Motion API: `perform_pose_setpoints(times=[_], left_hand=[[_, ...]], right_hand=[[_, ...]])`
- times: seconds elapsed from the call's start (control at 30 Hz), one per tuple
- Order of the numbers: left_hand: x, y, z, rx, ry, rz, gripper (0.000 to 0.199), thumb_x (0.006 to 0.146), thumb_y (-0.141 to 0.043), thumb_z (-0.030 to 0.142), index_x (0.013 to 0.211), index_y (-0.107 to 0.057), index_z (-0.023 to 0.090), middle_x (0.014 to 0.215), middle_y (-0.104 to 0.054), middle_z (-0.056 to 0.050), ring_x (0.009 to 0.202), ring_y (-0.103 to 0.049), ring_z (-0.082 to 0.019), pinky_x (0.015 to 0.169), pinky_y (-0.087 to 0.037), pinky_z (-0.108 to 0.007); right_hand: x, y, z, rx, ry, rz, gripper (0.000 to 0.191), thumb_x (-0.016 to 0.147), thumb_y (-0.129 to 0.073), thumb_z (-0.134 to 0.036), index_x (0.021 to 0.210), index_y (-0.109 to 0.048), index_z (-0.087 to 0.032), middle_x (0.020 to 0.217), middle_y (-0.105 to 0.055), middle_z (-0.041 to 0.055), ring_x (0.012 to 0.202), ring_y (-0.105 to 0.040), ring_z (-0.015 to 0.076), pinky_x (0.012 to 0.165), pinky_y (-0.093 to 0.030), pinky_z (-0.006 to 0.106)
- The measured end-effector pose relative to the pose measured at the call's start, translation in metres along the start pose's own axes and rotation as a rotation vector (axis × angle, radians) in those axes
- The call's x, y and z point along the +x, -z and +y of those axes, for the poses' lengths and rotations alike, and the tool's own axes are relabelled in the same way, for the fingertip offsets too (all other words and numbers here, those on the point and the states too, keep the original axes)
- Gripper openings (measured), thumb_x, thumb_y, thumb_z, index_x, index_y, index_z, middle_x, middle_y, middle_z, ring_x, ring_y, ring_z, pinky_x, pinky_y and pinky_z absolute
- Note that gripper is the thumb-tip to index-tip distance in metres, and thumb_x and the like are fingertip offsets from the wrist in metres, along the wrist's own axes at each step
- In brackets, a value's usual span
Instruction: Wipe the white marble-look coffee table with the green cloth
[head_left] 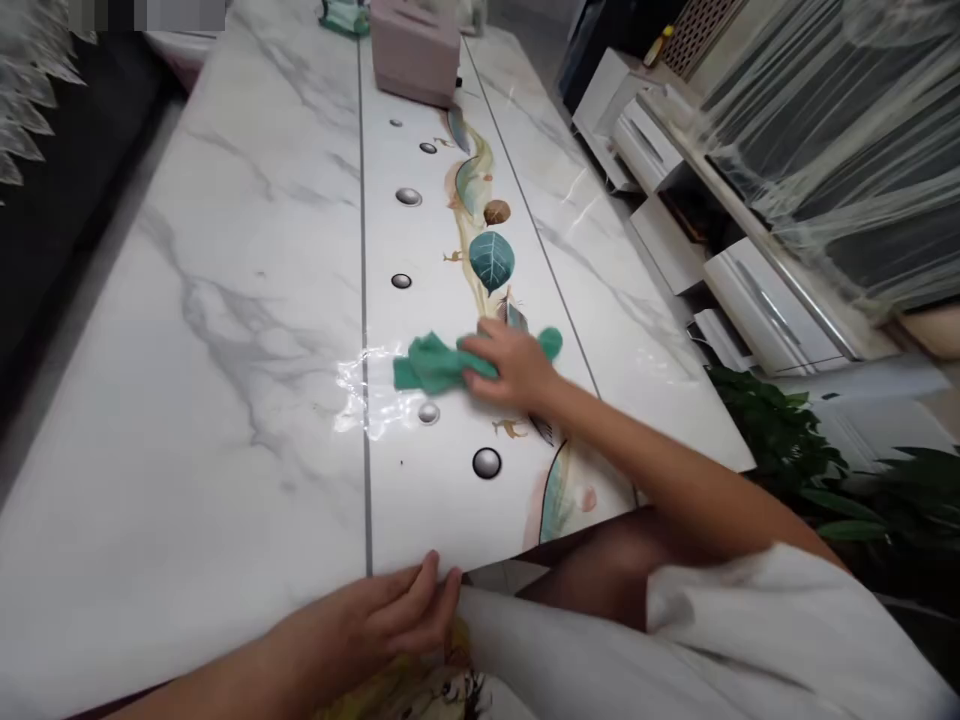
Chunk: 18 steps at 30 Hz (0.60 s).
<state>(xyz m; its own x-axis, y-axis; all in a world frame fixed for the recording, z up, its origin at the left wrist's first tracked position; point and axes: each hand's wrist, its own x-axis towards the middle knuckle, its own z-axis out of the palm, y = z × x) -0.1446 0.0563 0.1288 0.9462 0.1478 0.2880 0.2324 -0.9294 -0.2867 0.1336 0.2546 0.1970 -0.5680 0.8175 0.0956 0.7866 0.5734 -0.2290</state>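
Note:
A green cloth (435, 364) lies bunched on the marble-patterned table (285, 240), over its decorated middle strip. My right hand (514, 365) is closed on the cloth, and a rounded end of it sticks out past the knuckles. My left hand (409, 605) rests at the near table edge, fingers loosely stretched and holding nothing. Printed grey ovals and a teal leaf print (491, 262) decorate the strip around the cloth. Light glares off the glossy surface left of the cloth.
At the table's far end stands a pink box (416, 52), with a green item (345, 16) beside it. White drawer cabinets (772, 300) line the right side under a sheer curtain (832, 140). Leafy plants (787, 420) grow close to the table's right corner.

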Motion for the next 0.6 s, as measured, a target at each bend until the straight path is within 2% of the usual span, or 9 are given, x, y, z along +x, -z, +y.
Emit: perform_pose_setpoints(times=[0.07,0.13,0.2,0.27,0.3,0.37,0.5,0.6], left_hand=[[0.001,0.003,-0.005,-0.007,-0.025,0.007,0.043,0.091,-0.075,0.044,0.132,-0.072,0.032,0.16,-0.042,0.0,0.134,-0.048,-0.022,0.126,-0.036,-0.032],[0.002,0.005,-0.009,0.003,-0.062,-0.016,0.042,0.091,-0.075,0.048,0.13,-0.074,0.033,0.159,-0.042,0.0,0.134,-0.048,-0.023,0.127,-0.035,-0.032],[0.002,0.006,-0.009,0.009,-0.069,-0.04,0.043,0.09,-0.076,0.046,0.131,-0.074,0.033,0.159,-0.042,0.0,0.134,-0.049,-0.022,0.125,-0.037,-0.031],[0.001,0.004,-0.005,0.007,-0.049,-0.04,0.046,0.087,-0.077,0.04,0.132,-0.073,0.032,0.16,-0.04,0.0,0.133,-0.05,-0.021,0.122,-0.04,-0.029],[0.0,0.002,-0.003,0.004,-0.037,-0.04,0.047,0.086,-0.078,0.038,0.132,-0.073,0.031,0.161,-0.039,-0.001,0.134,-0.05,-0.021,0.121,-0.042,-0.029],[-0.002,0.001,0.0,0.005,-0.016,-0.037,0.048,0.083,-0.078,0.036,0.131,-0.074,0.03,0.164,-0.037,-0.002,0.135,-0.049,-0.022,0.119,-0.044,-0.029],[-0.001,0.004,-0.005,0.04,-0.066,-0.037,0.046,0.085,-0.077,0.036,0.131,-0.074,0.033,0.164,-0.038,0.0,0.135,-0.05,-0.019,0.118,-0.044,-0.026],[0.003,0.009,-0.014,0.075,-0.088,-0.048,0.045,0.091,-0.071,0.04,0.136,-0.071,0.034,0.162,-0.04,0.0,0.131,-0.053,-0.017,0.117,-0.043,-0.025]], right_hand=[[-0.059,-0.001,-0.022,0.042,0.033,-0.053,0.03,0.09,-0.056,-0.043,0.106,-0.077,-0.029,0.095,-0.063,0.0075,0.08,-0.054,0.0234,0.066,-0.041,0.037],[-0.102,-0.004,-0.04,0.079,0.064,-0.079,0.031,0.088,-0.057,-0.044,0.106,-0.08,-0.034,0.089,-0.062,0.0073,0.077,-0.052,0.0244,0.066,-0.042,0.038],[-0.122,-0.006,-0.048,0.101,0.089,-0.089,0.031,0.086,-0.058,-0.045,0.107,-0.08,-0.038,0.085,-0.061,0.0066,0.076,-0.052,0.0254,0.065,-0.042,0.039],[-0.116,-0.007,-0.043,0.113,0.112,-0.097,0.031,0.086,-0.059,-0.044,0.108,-0.081,-0.039,0.086,-0.062,0.0064,0.077,-0.053,0.0257,0.064,-0.043,0.039],[-0.104,-0.006,-0.036,0.105,0.108,-0.092,0.031,0.087,-0.059,-0.043,0.109,-0.081,-0.037,0.088,-0.063,0.0067,0.077,-0.055,0.0258,0.064,-0.044,0.039],[-0.06,-0.004,-0.014,0.05,0.029,-0.046,0.032,0.089,-0.06,-0.04,0.112,-0.079,-0.031,0.096,-0.065,0.0086,0.082,-0.059,0.0259,0.067,-0.046,0.038],[0.068,0.007,0.044,-0.111,-0.286,0.151,0.033,0.098,-0.052,-0.034,0.117,-0.072,-0.015,0.119,-0.066,0.0125,0.103,-0.063,0.0253,0.078,-0.046,0.031],[0.147,0.02,0.074,-0.154,-0.442,0.241,0.044,0.106,-0.031,-0.031,0.102,-0.066,-0.005,0.124,-0.065,0.0145,0.112,-0.062,0.0216,0.084,-0.042,0.028]])
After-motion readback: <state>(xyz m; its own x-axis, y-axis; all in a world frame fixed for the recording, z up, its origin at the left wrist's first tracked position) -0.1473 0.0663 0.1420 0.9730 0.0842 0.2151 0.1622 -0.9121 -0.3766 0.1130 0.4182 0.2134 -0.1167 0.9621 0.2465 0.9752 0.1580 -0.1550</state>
